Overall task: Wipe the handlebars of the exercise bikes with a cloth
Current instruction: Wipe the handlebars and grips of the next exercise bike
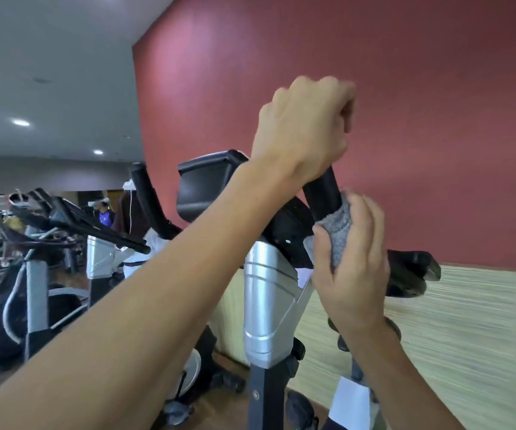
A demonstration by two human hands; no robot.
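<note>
While the left hand (301, 128) hides the handlebar (323, 192) top, cloth (337, 232) covers its base.

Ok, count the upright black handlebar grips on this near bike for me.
2. One grip is on the right, held at its top by the left hand, with the right hand wrapping the grey cloth round it lower down. The other grip stands untouched, left of the console. Further bikes' grips are unclear.
</note>
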